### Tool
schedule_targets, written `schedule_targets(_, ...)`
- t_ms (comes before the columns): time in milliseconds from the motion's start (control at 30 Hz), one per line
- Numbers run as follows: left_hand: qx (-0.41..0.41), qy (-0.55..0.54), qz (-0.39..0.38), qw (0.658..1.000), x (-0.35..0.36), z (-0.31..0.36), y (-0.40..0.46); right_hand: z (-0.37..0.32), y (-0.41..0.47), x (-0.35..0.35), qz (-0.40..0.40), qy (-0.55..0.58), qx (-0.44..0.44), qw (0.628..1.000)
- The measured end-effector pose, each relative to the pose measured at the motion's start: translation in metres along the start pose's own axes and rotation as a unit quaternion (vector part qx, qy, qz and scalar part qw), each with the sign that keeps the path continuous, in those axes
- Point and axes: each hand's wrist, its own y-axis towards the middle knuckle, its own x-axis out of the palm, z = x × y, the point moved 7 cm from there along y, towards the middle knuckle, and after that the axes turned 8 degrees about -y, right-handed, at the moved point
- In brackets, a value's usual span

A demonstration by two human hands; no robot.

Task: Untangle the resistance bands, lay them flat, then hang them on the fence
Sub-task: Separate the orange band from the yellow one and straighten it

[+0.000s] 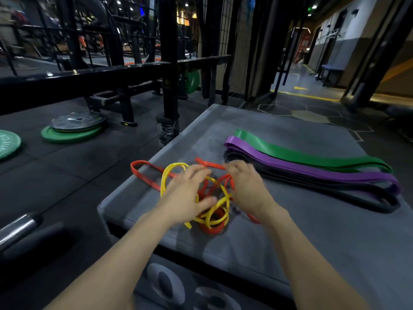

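On the grey box [290, 231], green [290, 154], purple [301, 170] and black bands [312, 186] lie flat at 2 o'clock. Left hand [187, 193] spreads loosely over the red-yellow tangle [214, 211]; right hand [248, 184] blurred, grip unclear.

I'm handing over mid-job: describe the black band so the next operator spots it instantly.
Look at the grey padded box in the foreground. Along its right side three bands lie flat side by side; the black band is the nearest of them, next to the purple band, with the green band farthest. It alone is black, and its left end lies by the right hand.
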Motion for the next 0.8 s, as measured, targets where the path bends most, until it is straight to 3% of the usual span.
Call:
schedule_targets(100, -0.047, 0.081, -0.181, 0.979, 0.029, -0.023, -0.003, -0.01, 0.001, 0.026, -0.113, -0.016, -0.075, 0.991)
schedule_targets(167, -0.057, 0.101, -0.208, 0.971, 0.029, -0.032, -0.008, -0.009, -0.003, 0.034, -0.173, 0.002, -0.092, 0.981)
schedule_targets(267, -0.06, 0.094, -0.19, 0.976, 0.019, -0.033, -0.01, -0.006, -0.003, 0.036, -0.183, 0.036, -0.074, 0.98)
schedule_targets(467, -0.048, 0.113, -0.141, 0.982, -0.001, -0.029, -0.012, 0.011, 0.001, 0.016, -0.074, 0.07, 0.057, 0.993)
schedule_targets(567, -0.031, 0.139, -0.145, 0.979, 0.002, -0.027, -0.015, 0.01, -0.003, 0.01, -0.046, 0.133, 0.046, 0.989)
schedule_targets(700, -0.051, 0.044, -0.043, 0.997, -0.015, -0.031, -0.014, -0.014, -0.011, 0.016, -0.1, 0.22, -0.057, 0.969)
schedule_targets(800, -0.062, -0.033, 0.019, 0.997, -0.024, -0.034, -0.016, -0.018, -0.009, 0.022, -0.092, 0.228, -0.052, 0.968)
